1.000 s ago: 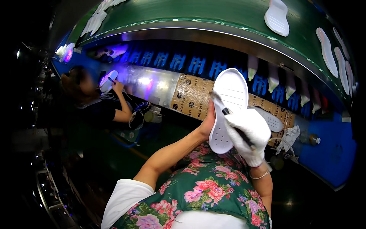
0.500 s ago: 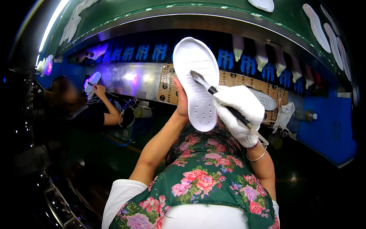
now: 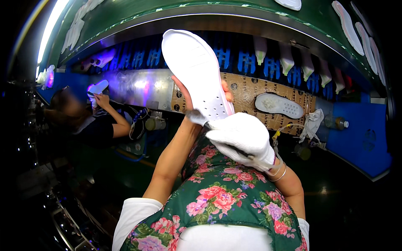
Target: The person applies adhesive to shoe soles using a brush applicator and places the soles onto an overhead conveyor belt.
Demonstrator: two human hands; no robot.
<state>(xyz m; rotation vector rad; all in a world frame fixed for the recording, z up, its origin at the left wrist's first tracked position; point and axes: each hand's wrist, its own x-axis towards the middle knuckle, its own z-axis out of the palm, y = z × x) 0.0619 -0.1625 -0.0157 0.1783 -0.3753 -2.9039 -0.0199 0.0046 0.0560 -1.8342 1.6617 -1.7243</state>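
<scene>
1. Your left hand is gripping a white sole before you.
2. Your gloved right hand is holding a brush near the sole's lower end.
3. A second sole is lying on the surface.

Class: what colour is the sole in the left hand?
The sole is white, best seen in the head view.

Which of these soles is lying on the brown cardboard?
The flat sole beside the crumpled white cloth; the left hand holds another sole, while others lie on the green surface.
</scene>
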